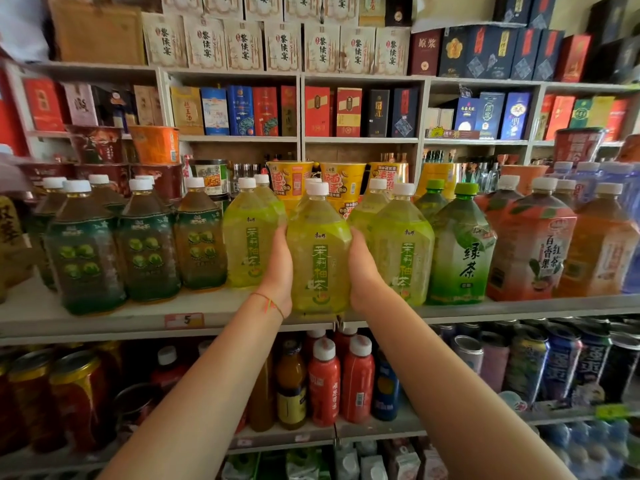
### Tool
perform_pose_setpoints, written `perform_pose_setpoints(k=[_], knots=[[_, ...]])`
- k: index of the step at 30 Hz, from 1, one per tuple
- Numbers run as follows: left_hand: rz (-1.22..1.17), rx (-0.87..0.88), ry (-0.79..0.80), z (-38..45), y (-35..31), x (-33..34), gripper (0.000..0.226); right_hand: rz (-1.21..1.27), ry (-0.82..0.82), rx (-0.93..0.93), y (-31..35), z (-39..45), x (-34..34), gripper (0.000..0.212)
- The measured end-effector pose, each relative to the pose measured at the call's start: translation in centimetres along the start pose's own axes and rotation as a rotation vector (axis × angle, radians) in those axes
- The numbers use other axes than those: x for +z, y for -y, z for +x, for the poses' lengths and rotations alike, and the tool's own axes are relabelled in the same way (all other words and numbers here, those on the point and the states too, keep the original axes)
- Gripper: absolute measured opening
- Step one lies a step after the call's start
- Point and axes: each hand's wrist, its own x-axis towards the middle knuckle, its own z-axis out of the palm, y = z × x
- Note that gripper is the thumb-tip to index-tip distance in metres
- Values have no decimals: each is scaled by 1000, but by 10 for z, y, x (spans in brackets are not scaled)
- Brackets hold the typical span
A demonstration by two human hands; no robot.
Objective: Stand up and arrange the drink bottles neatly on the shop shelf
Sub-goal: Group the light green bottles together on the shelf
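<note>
Both hands, left hand (277,271) and right hand (363,271), clamp their grip on the upright yellow-green bottle (318,251) at the shelf (104,320) front edge (its gap lies straight behind, between matching neighbours).

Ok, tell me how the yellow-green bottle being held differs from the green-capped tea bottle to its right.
The held bottle has a white cap and yellow-green liquid; the green-capped bottle has a deeper green label. The held bottle sits at the shelf's front edge between the left hand and right hand; the green-capped one stands untouched, further back. Both are upright.
</note>
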Motion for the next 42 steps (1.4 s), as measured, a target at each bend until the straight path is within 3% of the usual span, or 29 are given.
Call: perform_pose_setpoints(k=[5, 9, 11, 13, 16, 18, 20, 22, 24, 28, 30, 38, 42], knots=[[-1, 28, -4, 0, 1, 1, 59, 36, -12, 15, 5, -8, 3, 66], [-32, 2, 1, 2, 1, 1, 58, -102, -155, -182, 4, -26, 11, 57], [0, 32, -41, 4, 1, 0, 53, -128, -176, -416, 4, -33, 18, 55], [224, 130, -172, 13, 3, -10, 43, -321, -164, -746, 8, -38, 28, 53], [619, 431, -358, 25, 1, -38, 26, -605, -198, -1219, 4, -32, 46, 56], [847, 631, -461, 30, -5, -64, 18, -677, -139, -1318, -8, -30, 64, 53], [1115, 775, -589, 32, -11, -86, 14, -758, -42, -1321, -19, -29, 75, 52], [1364, 860, -678, 32, -22, -108, 26, -808, 54, -1268, -27, -29, 92, 53], [1531, 891, -634, 36, -38, -124, 40, -809, 81, -1103, -27, -26, 110, 58], [1797, 731, -428, 58, -72, -143, 45, -767, -36, -607, -16, -4, 140, 82], [1900, 682, -357, 67, -81, -149, 48, -846, -94, -490, -15, 11, 147, 92], [1993, 606, -312, 78, -98, -147, 80, -1007, -294, -428, -29, 37, 166, 128], [1914, 605, -312, 76, -91, -144, 72, -991, -332, -459, -32, 40, 168, 128]])
